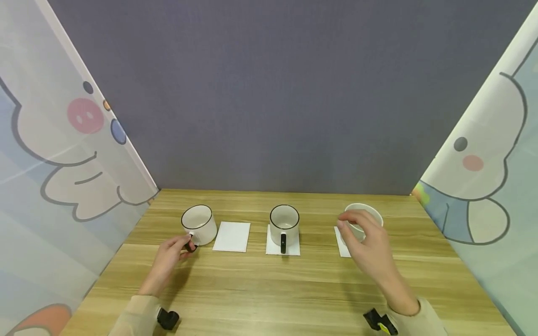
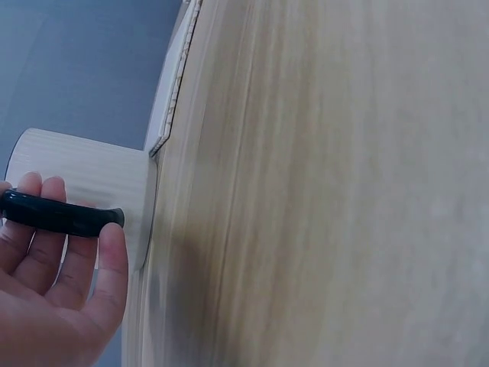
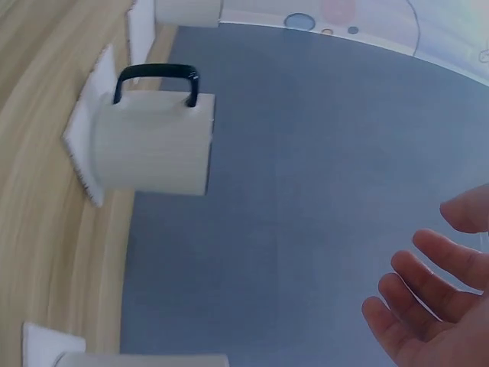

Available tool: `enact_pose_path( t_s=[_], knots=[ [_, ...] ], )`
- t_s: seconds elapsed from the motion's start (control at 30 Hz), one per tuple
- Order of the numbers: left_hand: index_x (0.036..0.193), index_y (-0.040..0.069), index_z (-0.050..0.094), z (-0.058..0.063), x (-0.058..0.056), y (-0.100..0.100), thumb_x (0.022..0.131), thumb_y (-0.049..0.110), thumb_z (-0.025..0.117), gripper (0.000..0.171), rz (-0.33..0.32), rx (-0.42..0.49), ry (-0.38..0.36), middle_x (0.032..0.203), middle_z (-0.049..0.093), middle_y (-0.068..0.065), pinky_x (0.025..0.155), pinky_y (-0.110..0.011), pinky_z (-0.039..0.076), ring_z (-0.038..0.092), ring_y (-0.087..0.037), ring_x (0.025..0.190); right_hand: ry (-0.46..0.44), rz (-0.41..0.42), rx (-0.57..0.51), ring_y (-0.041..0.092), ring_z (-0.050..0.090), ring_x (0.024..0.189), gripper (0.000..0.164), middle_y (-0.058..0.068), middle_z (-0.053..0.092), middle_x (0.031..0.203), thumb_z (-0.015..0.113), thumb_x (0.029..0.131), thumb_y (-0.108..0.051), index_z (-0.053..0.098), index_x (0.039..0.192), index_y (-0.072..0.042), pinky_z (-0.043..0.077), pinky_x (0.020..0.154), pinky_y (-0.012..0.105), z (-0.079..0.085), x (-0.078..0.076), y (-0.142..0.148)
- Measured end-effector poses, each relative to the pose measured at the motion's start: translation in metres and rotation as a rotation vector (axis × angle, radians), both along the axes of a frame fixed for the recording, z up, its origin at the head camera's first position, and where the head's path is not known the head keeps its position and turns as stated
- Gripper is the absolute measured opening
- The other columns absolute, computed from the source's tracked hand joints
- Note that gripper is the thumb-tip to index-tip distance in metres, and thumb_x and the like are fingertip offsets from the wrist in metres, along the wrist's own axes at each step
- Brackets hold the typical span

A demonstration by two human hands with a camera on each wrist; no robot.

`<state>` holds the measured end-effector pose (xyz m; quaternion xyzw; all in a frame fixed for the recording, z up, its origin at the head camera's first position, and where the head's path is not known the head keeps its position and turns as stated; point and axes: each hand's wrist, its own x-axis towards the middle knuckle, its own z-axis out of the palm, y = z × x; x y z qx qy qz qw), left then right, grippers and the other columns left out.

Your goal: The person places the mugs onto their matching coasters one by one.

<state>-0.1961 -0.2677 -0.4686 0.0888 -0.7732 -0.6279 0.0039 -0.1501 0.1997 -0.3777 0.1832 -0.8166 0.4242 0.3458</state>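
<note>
My left hand point(image 1: 168, 256) has its fingers on the black handle point(image 2: 61, 214) of the left white mug point(image 1: 203, 229), thumb at one end of the handle. This mug stands directly beside the left white coaster point(image 1: 232, 236), on the wood. Over the right mug point(image 1: 375, 212) hovers my right hand point(image 1: 371, 242), fingers loosely bent and holding nothing; it hides much of that mug in the head view. Between them, the middle mug point(image 1: 284, 228) sits on its own coaster point(image 1: 270, 248), black handle facing me.
Beneath the right mug lies a third white coaster point(image 1: 343, 245), partly covered. The wooden table point(image 1: 260, 289) ends at a grey back panel point(image 1: 286, 102). Cartoon-printed sheets point(image 1: 38, 168) flank both sides.
</note>
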Motion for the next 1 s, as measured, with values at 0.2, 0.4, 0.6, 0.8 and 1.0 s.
enact_pose_path(
  t_s=[0.2,0.4,0.6,0.8,1.0],
  knots=[
    [0.092,-0.006,0.066,0.000,0.000,0.000,0.108,0.029,0.053,0.040,0.005,0.003,-0.006,0.092,0.063,-0.003,0.083,-0.034,0.056,0.062,-0.014,0.092,0.052,0.050,-0.023,0.007,0.059,0.099,0.022,0.008,0.071,0.104,0.073,0.084,0.009,0.075,0.101,-0.004,0.043,0.089,0.013,0.007,-0.004,-0.011],
    [0.093,-0.005,0.067,0.001,0.001,0.001,0.108,0.028,0.053,0.039,0.006,0.008,-0.013,0.091,0.063,-0.003,0.083,-0.033,0.056,0.062,-0.013,0.091,0.080,0.093,-0.013,0.012,0.061,0.097,0.023,0.007,0.070,0.104,0.074,0.083,0.009,0.074,0.102,-0.004,0.045,0.089,0.015,0.009,-0.008,-0.021],
    [0.091,-0.004,0.067,0.001,0.000,0.000,0.108,0.025,0.052,0.037,0.013,0.036,-0.021,0.091,0.063,-0.003,0.083,-0.033,0.056,0.062,-0.012,0.091,0.119,0.149,-0.012,0.019,0.064,0.097,0.023,0.007,0.070,0.104,0.074,0.083,0.008,0.073,0.102,-0.004,0.047,0.090,0.018,0.010,-0.014,-0.034],
    [0.094,-0.006,0.066,0.001,0.002,0.000,0.108,0.028,0.053,0.039,0.011,0.018,-0.021,0.092,0.063,-0.003,0.083,-0.033,0.056,0.062,-0.012,0.091,0.105,0.173,-0.009,0.023,0.063,0.098,0.019,0.007,0.070,0.106,0.074,0.084,0.005,0.073,0.102,-0.003,0.046,0.091,0.019,0.013,-0.016,-0.049],
    [0.094,-0.006,0.065,0.001,0.002,0.000,0.108,0.030,0.053,0.041,0.001,-0.007,-0.014,0.099,0.063,-0.005,0.085,-0.034,0.056,0.061,-0.013,0.095,0.093,0.184,-0.009,0.023,0.064,0.099,0.018,0.008,0.071,0.107,0.075,0.085,0.002,0.073,0.103,-0.003,0.046,0.092,0.020,0.015,-0.020,-0.058]
  ],
)
